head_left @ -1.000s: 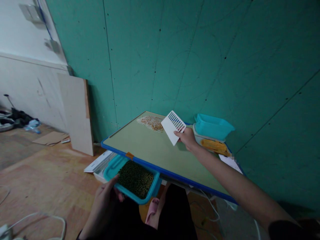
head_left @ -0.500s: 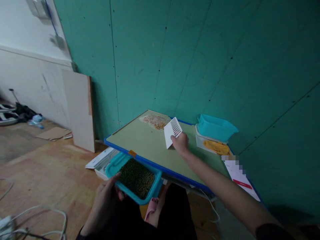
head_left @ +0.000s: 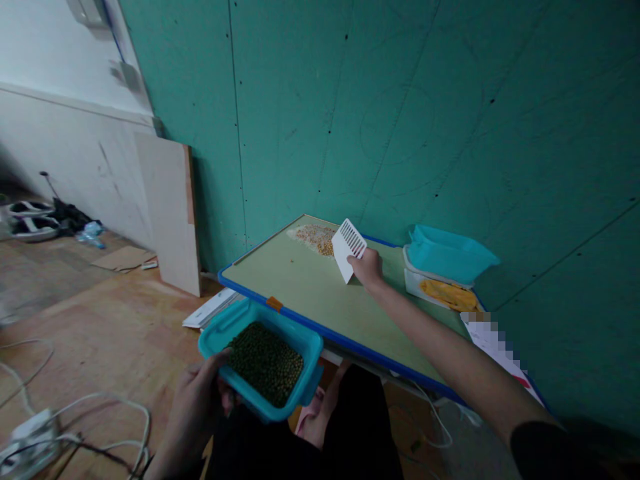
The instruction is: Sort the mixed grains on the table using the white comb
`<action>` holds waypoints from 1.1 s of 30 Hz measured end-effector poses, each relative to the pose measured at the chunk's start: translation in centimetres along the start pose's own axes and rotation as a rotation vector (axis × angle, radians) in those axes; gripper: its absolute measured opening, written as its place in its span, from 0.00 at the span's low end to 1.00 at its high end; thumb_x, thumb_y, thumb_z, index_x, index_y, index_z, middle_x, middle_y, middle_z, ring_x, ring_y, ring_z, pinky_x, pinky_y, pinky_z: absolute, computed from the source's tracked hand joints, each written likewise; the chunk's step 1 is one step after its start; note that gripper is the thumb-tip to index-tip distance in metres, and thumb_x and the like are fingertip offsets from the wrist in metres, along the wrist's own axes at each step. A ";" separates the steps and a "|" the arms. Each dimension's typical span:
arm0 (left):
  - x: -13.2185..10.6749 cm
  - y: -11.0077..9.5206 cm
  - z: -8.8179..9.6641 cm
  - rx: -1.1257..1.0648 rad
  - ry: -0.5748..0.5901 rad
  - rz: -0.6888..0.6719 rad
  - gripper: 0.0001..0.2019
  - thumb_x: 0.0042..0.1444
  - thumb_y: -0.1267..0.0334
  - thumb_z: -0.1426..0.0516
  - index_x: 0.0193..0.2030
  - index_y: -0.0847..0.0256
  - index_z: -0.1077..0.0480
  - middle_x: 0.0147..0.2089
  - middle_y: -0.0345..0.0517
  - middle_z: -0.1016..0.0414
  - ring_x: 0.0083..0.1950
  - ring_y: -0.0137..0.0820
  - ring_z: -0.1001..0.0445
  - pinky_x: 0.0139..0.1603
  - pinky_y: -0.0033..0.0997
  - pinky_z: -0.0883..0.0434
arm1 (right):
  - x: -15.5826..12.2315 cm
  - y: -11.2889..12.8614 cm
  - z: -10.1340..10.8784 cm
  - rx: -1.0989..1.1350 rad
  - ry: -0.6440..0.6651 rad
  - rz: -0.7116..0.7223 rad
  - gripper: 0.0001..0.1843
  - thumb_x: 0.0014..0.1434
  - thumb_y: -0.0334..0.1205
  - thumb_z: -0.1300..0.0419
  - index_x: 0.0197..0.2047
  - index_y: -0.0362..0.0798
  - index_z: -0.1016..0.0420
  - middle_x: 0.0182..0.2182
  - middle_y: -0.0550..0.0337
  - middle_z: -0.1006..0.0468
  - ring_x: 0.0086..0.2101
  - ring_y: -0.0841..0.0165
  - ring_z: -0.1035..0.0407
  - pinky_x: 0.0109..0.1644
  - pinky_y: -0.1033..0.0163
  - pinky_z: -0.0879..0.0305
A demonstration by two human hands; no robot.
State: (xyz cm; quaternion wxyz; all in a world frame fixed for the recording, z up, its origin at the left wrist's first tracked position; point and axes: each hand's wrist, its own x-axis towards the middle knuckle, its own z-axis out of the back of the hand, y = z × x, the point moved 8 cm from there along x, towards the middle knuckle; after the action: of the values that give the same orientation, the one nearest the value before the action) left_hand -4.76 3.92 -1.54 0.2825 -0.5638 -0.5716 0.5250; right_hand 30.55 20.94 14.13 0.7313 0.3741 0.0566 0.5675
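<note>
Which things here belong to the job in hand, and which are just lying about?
Likely part of the job:
white slotted scraper, in the right hand
blue tub of beans, in the left hand
loose grains on the table

Apparently just lying about:
power strip
leaning board
flat cardboard

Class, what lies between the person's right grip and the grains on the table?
In the head view, the white slotted scraper, held in the right grip, lies between it and the grains.

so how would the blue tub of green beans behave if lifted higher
The tub probably feels weighty for its size, given its broad load of beans. They may roll or spill if tilted, being loose and uncovered.
</note>
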 end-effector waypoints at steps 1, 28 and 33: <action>0.1 -0.1 0.2 -0.001 -0.004 -0.003 0.27 0.56 0.53 0.38 0.07 0.56 0.34 0.07 0.43 0.37 0.11 0.30 0.33 0.15 0.26 0.37 | 0.2 0.2 0.0 -0.012 0.006 0.013 0.11 0.51 0.38 0.42 0.31 0.43 0.19 0.28 0.54 0.19 0.33 0.61 0.24 0.35 0.63 0.35; 1.2 0.0 -0.1 0.015 0.119 -0.003 0.29 0.59 0.52 0.40 0.07 0.55 0.32 0.08 0.44 0.34 0.13 0.28 0.32 0.21 0.26 0.33 | 3.3 3.2 -2.9 -0.061 0.016 0.099 0.12 0.54 0.36 0.41 0.35 0.42 0.17 0.36 0.43 0.15 0.40 0.54 0.21 0.43 0.58 0.29; 1.3 0.1 0.1 0.040 0.115 -0.016 0.29 0.59 0.50 0.40 0.07 0.55 0.32 0.08 0.45 0.35 0.14 0.29 0.32 0.22 0.27 0.33 | 3.9 3.3 -3.6 -0.058 0.046 0.081 0.13 0.53 0.35 0.41 0.37 0.41 0.17 0.36 0.44 0.15 0.40 0.55 0.21 0.43 0.59 0.29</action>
State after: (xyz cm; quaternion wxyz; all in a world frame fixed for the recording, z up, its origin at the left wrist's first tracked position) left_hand -5.04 5.14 -2.05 0.3304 -0.5829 -0.5480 0.5008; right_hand 27.49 26.30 14.93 0.7168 0.3415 0.0419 0.6065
